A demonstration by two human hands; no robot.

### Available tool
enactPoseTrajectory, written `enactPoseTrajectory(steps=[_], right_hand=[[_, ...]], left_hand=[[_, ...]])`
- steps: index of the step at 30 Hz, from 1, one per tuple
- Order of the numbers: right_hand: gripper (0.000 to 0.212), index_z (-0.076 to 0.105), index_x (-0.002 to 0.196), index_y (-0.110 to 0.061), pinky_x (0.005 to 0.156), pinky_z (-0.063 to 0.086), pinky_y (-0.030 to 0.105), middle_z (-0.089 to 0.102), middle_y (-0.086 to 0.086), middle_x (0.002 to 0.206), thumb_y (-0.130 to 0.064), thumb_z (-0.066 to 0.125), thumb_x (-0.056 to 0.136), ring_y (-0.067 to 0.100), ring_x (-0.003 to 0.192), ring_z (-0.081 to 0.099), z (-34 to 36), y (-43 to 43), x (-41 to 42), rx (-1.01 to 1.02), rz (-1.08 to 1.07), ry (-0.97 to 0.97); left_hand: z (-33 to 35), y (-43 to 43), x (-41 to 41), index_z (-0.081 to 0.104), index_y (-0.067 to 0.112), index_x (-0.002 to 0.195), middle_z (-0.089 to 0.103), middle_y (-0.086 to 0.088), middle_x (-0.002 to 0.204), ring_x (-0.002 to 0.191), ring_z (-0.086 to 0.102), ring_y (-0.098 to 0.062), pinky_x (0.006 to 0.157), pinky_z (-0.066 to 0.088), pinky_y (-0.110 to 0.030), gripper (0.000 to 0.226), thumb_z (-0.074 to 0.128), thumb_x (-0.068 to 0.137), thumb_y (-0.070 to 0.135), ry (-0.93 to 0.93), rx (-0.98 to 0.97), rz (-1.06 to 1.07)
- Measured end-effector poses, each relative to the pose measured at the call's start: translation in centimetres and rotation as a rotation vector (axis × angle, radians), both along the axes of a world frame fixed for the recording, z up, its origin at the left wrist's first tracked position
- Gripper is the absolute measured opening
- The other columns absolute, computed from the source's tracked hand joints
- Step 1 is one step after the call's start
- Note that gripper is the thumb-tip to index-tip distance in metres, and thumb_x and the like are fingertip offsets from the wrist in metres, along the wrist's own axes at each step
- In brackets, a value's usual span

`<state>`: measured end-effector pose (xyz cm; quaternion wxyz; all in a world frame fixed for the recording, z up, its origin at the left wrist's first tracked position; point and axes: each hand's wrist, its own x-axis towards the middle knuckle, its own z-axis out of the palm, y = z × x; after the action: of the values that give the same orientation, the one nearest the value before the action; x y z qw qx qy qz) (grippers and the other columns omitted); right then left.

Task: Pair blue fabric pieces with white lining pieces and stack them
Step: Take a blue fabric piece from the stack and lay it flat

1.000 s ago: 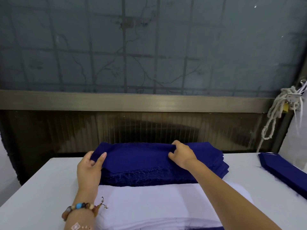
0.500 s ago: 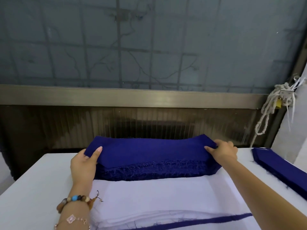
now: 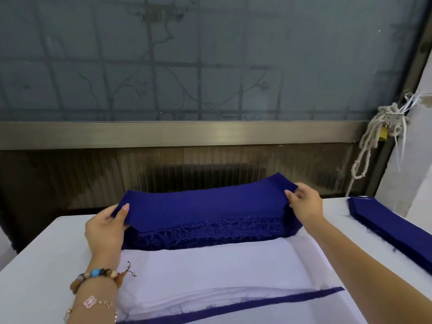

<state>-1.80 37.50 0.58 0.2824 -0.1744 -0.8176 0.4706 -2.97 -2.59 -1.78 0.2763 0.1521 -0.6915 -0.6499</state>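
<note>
We had the top blue piece held up by its two short ends, while its middle sagged onto the blue stack beneath. Our left hand pinched the left end, thumb on top and fingers under; our right hand pinched the right end, fingers curled round the edge. Neither hand lay flat or spread. We judged a hold at both ends right for a long limp piece: stretched so, it would not fold on itself, and the frayed threads along the stack's near edge had less chance to drag the next layer along.

The blue stack sat at the far side of the white table, and the white lining pile lay just in front, touching its near edge, so a blue piece needed only a short carry toward us to land on a lining. A blue strip showed among the white layers at the near edge, which we took for a piece already paired lower down. A second blue stack lay apart at the table's right. The step in hand, as we read it, was peeling off one blue piece for the top lining; the risk was taking two at once
</note>
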Motion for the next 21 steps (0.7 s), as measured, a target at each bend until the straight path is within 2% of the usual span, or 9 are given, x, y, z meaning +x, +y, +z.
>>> enactPoseTrajectory(steps=[3,8,13,16,18,21], right_hand=[[0.008,0.067,0.094,-0.019,0.063,0.046,0.027,0.062,0.002,0.065,-0.016,0.06,0.094,0.015,0.061,0.056,0.2,0.4,0.9,-0.238,0.044,0.058],[0.012,0.068,0.087,-0.02,0.06,0.046,0.025,0.06,0.002,0.067,-0.014,0.06,0.094,0.014,0.06,0.05,1.5,1.5,3.4,-0.461,0.053,0.083],[0.014,0.067,0.086,-0.022,0.067,0.048,0.028,0.065,0.002,0.075,-0.014,0.058,0.095,0.015,0.068,0.055,1.6,2.0,7.3,-0.392,0.06,0.046],[0.015,0.068,0.083,-0.012,0.069,0.046,0.031,0.061,0.004,0.068,-0.015,0.059,0.094,0.018,0.068,0.054,0.7,2.2,10.2,-0.333,0.065,-0.008],[0.017,0.068,0.08,-0.01,0.068,0.046,0.03,0.06,0.007,0.067,-0.017,0.06,0.093,0.019,0.068,0.053,0.1,2.3,12.3,-0.319,0.051,-0.038],[0.013,0.067,0.082,-0.017,0.064,0.046,0.026,0.063,0.006,0.069,-0.02,0.061,0.093,0.018,0.067,0.055,-1.0,2.2,15.2,-0.288,0.027,-0.081]], left_hand=[[1.3,0.1,0.5,0.064,0.009,0.122,0.07,-0.009,0.095,0.073,0.065,-0.018,0.062,0.051,-0.028,0.034,0.065,0.091,0.024,0.033,-0.006,0.048],[3.5,0.5,2.4,0.067,0.014,0.118,0.067,0.002,0.075,0.066,0.062,-0.012,0.062,0.05,-0.027,0.029,0.067,0.09,0.023,0.063,0.012,0.035],[3.9,0.2,5.5,0.067,0.01,0.116,0.067,-0.003,0.079,0.068,0.062,-0.012,0.06,0.048,-0.024,0.027,0.066,0.091,0.02,0.012,-0.004,-0.017],[3.5,-0.4,8.2,0.067,0.011,0.112,0.068,-0.004,0.082,0.071,0.063,-0.013,0.058,0.047,-0.024,0.023,0.065,0.092,0.021,-0.036,-0.034,-0.038],[3.0,-0.7,10.2,0.067,0.016,0.105,0.068,-0.003,0.08,0.071,0.063,-0.015,0.057,0.047,-0.025,0.015,0.064,0.092,0.022,-0.067,-0.079,-0.061],[2.2,-1.3,13.4,0.065,0.021,0.094,0.069,-0.002,0.077,0.071,0.064,-0.017,0.055,0.047,-0.024,0.004,0.063,0.092,0.024,-0.114,-0.137,-0.089]])
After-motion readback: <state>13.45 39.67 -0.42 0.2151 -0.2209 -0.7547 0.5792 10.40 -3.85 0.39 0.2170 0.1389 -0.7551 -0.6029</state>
